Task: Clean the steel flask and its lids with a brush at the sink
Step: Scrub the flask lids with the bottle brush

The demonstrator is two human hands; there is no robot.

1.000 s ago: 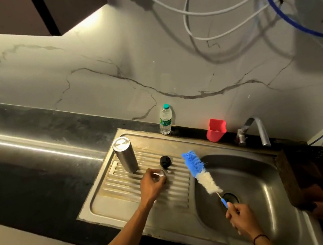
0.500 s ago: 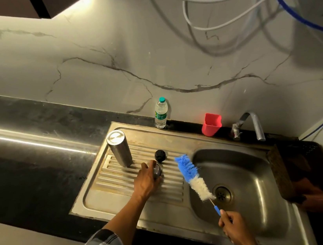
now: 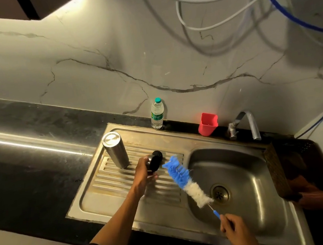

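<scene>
The steel flask [image 3: 116,151] stands on the ribbed drainboard [image 3: 111,182] at its back left. My left hand [image 3: 143,173] grips a small lid [image 3: 153,164], raised off the ribs with its dark side towards me. A black lid [image 3: 158,153] lies just behind it, partly covered. My right hand [image 3: 238,233] holds the thin blue handle of a bottle brush [image 3: 182,178]. Its blue and white bristles slant up to the left over the basin's edge, and the tip is close to the held lid.
The sink basin [image 3: 251,174] with its drain [image 3: 219,194] lies right of the drainboard, under the tap [image 3: 249,123]. A plastic water bottle [image 3: 157,116] and a red cup [image 3: 208,124] stand along the wall. A dark basket [image 3: 306,165] sits at the far right.
My left hand has picked the small lid up off the drainboard and tilted it. The brush has swung left, its tip nearer the lid. The camera moved closer and lower.
</scene>
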